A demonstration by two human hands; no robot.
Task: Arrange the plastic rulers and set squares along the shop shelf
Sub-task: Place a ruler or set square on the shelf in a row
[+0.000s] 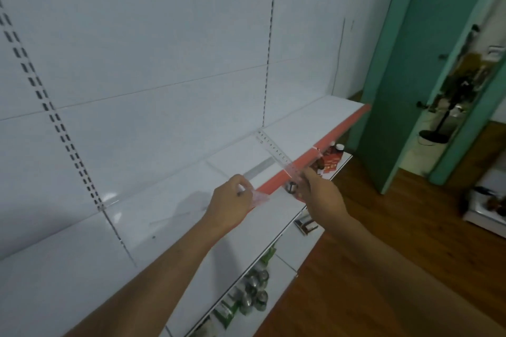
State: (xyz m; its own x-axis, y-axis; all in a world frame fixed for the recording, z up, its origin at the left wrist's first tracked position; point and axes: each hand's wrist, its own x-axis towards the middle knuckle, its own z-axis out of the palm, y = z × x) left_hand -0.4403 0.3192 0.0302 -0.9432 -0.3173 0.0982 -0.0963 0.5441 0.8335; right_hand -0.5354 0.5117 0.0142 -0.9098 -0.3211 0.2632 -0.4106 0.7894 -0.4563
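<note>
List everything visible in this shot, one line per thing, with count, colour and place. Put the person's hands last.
clear plastic ruler: one, transparent with dark numbers, on the shelf top, reaching from the back panel to the front edge, near end at the right hand
clear plastic piece: one, transparent, at the shelf's front edge in the left hand; shape hard to tell
shelf: one, white with a red front strip, across the middle
back panel: white, with slotted uprights, behind the shelf
cans: several, silver, lower shelf
bottles and boxes: a few, red and brown, lower shelf at right
door: one, green, right
floor: brown wood
left hand: pinches the clear plastic piece
right hand: holds the ruler's near end
</note>
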